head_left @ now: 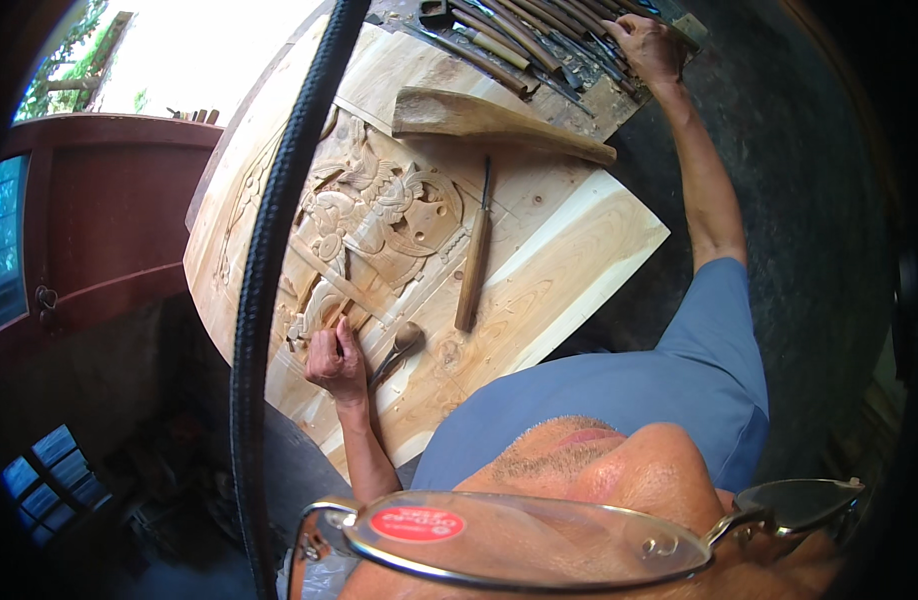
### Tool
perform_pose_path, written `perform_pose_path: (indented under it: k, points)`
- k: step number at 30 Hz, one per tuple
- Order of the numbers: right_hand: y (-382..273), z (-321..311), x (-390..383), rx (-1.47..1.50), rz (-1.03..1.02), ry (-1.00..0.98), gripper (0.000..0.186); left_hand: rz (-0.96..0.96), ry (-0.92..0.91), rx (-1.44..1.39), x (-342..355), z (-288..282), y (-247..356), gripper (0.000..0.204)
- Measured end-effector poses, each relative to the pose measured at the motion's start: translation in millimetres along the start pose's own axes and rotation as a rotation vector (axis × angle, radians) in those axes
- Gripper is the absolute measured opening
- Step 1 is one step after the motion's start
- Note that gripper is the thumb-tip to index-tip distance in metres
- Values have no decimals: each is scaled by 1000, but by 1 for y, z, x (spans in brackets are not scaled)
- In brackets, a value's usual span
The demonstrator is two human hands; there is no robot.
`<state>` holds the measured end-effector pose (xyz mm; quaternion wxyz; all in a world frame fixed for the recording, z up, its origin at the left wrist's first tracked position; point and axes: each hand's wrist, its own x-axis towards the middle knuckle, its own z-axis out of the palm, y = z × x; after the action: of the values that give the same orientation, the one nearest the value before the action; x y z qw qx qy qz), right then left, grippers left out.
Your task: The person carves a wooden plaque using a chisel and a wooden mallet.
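A pale wooden panel [579, 240] with a carved relief [379, 200] of scrolls and figures lies in front of me. My left hand [334, 362] is closed in a fist at the relief's near edge; whatever its fingers hold, if anything, is hidden. Beside that wrist is a short tool with a rounded wooden handle end [409, 336]. A gouge [473, 265] with a long wooden handle rests on the panel, right of the relief. At the far right, my right hand [647, 48] reaches into a row of carving chisels [524, 45], fingers bent together among their ends; what they grip is unclear.
A thick, rough wooden block [504, 122] lies across the panel between the relief and the chisels. Small wood chips are scattered about. A dark red door or shutter [129, 200] stands at the left. A black cord [279, 220] crosses the view from top to bottom.
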<state>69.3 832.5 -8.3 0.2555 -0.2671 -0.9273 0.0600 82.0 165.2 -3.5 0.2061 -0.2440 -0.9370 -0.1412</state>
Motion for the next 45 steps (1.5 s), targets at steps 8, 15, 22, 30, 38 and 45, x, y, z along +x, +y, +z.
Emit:
perform_pose_path:
  k: [8,15,22,30,38,45]
  points:
    - [46,21,7,-29,-33,-12,27,-2,-10,-15,2,2,2,36]
    - [48,25,3,-86,-1,-16,29,0,-12,-45,2,2,1,36]
    - [41,20,-2,-35,59,-1,30,4,-16,-29,1,3,0,36]
    - [39,-4,-31,-3,144,100,36,-5,-10,-36,1,3,0,36]
    - [20,-20,-56,45,202,-1,34,-20,12,-59,1,4,1,42]
    - [19,-21,-53,101,158,-78,35,-14,-15,-34,2,3,2,37]
